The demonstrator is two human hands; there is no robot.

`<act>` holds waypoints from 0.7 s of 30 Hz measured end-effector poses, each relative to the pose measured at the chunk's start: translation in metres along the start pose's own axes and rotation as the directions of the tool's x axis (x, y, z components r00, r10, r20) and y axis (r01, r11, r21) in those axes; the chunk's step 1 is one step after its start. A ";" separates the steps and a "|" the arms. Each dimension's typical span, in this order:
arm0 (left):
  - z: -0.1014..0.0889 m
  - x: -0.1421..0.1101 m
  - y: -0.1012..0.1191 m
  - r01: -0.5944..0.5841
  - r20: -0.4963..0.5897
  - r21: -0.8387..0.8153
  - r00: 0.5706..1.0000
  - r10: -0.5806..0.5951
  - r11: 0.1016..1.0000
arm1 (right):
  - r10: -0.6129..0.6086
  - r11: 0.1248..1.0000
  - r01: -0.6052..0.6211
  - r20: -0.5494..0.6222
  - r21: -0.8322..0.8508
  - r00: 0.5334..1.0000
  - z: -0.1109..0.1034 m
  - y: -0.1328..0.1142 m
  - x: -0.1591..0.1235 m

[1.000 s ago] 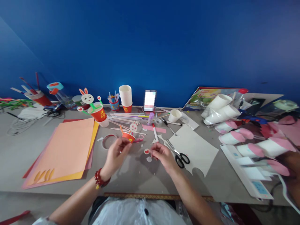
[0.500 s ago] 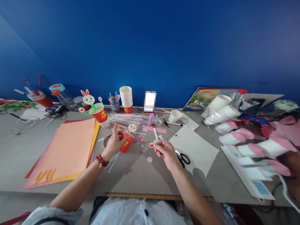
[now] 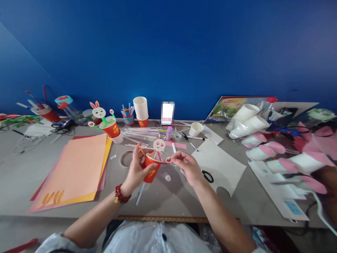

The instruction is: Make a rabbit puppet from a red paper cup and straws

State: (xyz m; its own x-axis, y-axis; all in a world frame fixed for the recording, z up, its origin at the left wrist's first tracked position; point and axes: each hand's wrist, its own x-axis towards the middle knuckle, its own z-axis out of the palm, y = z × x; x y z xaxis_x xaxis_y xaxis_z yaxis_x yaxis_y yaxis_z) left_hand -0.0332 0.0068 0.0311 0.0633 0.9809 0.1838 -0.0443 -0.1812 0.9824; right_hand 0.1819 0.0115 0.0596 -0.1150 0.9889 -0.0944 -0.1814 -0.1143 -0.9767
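Holding red cup (image 3: 152,174), 1 rabbit cutout (image 3: 159,145) protruding

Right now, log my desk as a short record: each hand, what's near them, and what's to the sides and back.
Left hand: gripping the red cup, which is tilted
On the cup: a rabbit face above the rim
Right hand: fingertips on a heart disc, beside the cup
Near right hand: scissors, mostly hidden; red-capped marker
Left side: stacked colored paper
Right side: white sheet, power strip
Back: another rabbit cup, white cup stack
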 end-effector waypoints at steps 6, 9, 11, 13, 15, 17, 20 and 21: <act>0.019 -0.005 -0.001 0.067 -0.011 -0.073 0.998 -0.068 0.995 | -0.036 0.998 0.033 -0.055 -0.051 0.998 -0.006 0.001 0.002; 0.021 -0.007 -0.006 0.071 -0.015 -0.042 0.997 -0.071 0.997 | -0.050 0.997 0.046 -0.072 -0.067 0.996 -0.009 0.004 0.003; 0.021 -0.009 -0.010 0.101 -0.001 -0.018 0.995 -0.101 0.995 | -0.075 0.994 0.070 -0.068 -0.079 0.995 -0.009 0.004 0.004; 0.022 -0.011 -0.014 0.126 0.011 -0.019 0.992 -0.126 0.992 | -0.105 0.991 0.101 -0.040 -0.088 0.994 -0.007 0.004 0.004; 0.022 -0.012 -0.017 0.133 0.014 -0.042 0.991 -0.132 0.990 | -0.110 0.990 0.109 -0.007 -0.091 0.994 -0.003 0.004 0.005; 0.023 -0.012 -0.020 0.126 0.005 -0.047 0.992 -0.126 0.991 | -0.085 0.993 0.086 0.017 -0.086 0.996 0.003 0.005 0.006; 0.023 -0.009 -0.023 0.104 -0.018 -0.032 0.994 -0.104 0.994 | -0.038 0.997 0.041 0.042 -0.058 0.998 0.014 0.008 0.010; 0.023 -0.008 -0.024 0.100 -0.025 -0.034 0.995 -0.100 0.994 | -0.032 0.998 0.035 0.049 -0.049 0.998 0.017 0.010 0.012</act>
State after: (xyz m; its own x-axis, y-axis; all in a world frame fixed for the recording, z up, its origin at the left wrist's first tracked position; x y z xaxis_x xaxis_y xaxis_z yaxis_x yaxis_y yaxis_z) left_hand -0.0097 0.0020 0.0069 0.0427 0.9956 0.0833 -0.0718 -0.0801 0.9942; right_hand 0.1619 0.0202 0.0524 -0.1572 0.9861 -0.0530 -0.1371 -0.0750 -0.9877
